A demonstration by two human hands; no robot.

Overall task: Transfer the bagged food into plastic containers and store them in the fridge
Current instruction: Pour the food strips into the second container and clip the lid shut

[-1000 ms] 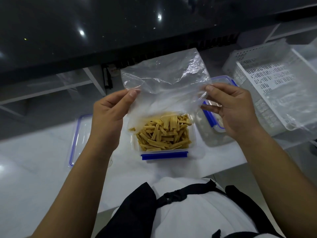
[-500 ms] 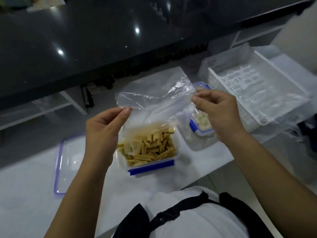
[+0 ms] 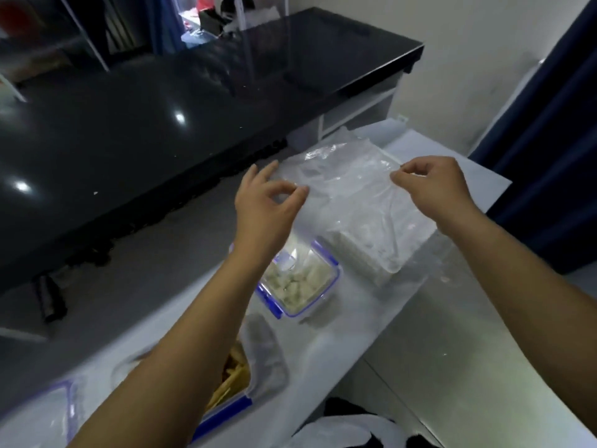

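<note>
Head view, blurred in places.

Empty clear plastic bag (image 3: 342, 185): held up and stretched flat in the upper middle of the frame, over a white basket (image 3: 371, 240) at right of centre. Whether the bag touches the basket cannot be told.

Left hand (image 3: 265, 205): centre of frame. Thumb and forefinger pinch the left edge of the bag; the other fingers are spread and raised.

Right hand (image 3: 436, 185): right of centre, level with the left hand. Fingers curled, fingertips pinching the right edge of the bag.

Closed container (image 3: 300, 282): clear box with a blue-trimmed lid and blue clips, sits on the white counter (image 3: 420, 334) just below centre, between the two forearms. Pale chunks of food show through the lid. It stands just beside the near left corner of the basket.

Open container (image 3: 232, 383): lower left of centre, largely hidden behind the left forearm. Yellow strips of food are visible inside, and a blue clip runs along its near edge.

Loose lid (image 3: 42, 418): clear with blue trim, lies flat on the counter at the lower left corner, blurred.

Black countertop (image 3: 161, 108): glossy, fills the upper left and upper middle, beyond a gap behind the white counter.

Dark blue curtain (image 3: 549, 140): right edge of the frame.
</note>
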